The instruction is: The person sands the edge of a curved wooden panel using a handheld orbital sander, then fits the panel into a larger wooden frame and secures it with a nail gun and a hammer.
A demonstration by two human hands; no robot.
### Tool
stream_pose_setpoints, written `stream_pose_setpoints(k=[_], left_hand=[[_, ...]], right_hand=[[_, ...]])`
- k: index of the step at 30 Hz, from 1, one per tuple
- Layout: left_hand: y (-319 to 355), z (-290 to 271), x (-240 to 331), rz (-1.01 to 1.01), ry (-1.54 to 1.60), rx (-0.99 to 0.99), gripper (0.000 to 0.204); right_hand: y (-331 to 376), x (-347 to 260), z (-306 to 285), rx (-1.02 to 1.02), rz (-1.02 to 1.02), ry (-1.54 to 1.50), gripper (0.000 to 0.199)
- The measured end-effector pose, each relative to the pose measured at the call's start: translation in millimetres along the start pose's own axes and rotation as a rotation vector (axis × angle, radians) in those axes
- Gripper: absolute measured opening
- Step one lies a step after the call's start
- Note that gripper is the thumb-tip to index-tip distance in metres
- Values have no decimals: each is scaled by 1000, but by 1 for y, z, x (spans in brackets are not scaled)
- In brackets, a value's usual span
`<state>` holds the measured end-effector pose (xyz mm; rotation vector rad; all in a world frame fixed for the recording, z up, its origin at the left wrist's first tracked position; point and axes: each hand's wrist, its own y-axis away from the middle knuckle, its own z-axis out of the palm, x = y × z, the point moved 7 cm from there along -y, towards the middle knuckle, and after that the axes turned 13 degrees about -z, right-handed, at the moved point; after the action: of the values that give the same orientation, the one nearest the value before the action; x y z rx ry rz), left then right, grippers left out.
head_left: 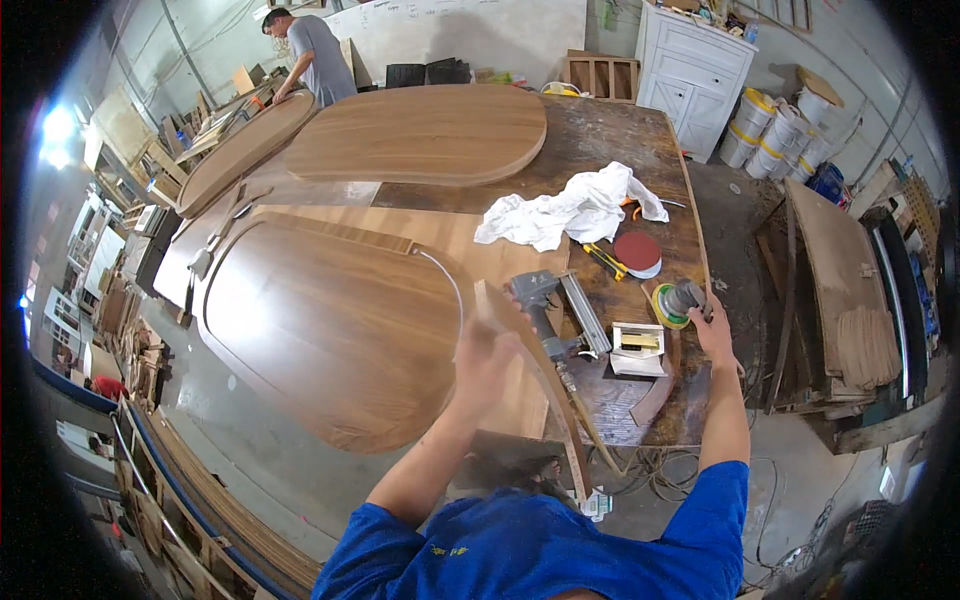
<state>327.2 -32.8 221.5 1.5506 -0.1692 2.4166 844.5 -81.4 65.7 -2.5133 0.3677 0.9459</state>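
My left hand (483, 362) is blurred and grips a long curved strip of wood (540, 380) that runs from near the nail gun down toward my chest. My right hand (712, 325) rests on a round sander (677, 302) with a yellow-green pad at the right edge of the workbench (620, 135). A grey nail gun (545, 310) lies between the two hands, beside a small open box (637, 345). A large rounded wooden panel (330, 330) lies to the left of my left hand.
A white rag (575, 210), a red sanding disc (637, 252) and a yellow-handled tool (604, 262) lie behind the sander. Two more oval panels (420, 135) sit farther back. Another person (310, 55) works at the far left. A white cabinet (695, 75) and buckets (775, 130) stand at the right.
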Motion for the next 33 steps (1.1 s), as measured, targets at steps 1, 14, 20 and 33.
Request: stream_pose_setpoints(k=[1, 14, 20, 33], left_hand=[[0, -5, -1, 3, -1, -2, 45], [22, -117, 3, -12, -72, 169, 44], [28, -138, 13, -6, -60, 176, 47], [-76, -211, -7, -245, -54, -172, 52]], right_hand=[[2, 0, -1, 18, 8, 43, 69], [-16, -46, -15, 155, 5, 437, 69], [11, -139, 68, -7, -27, -229, 45], [191, -388, 282, -282, -19, -188, 66]])
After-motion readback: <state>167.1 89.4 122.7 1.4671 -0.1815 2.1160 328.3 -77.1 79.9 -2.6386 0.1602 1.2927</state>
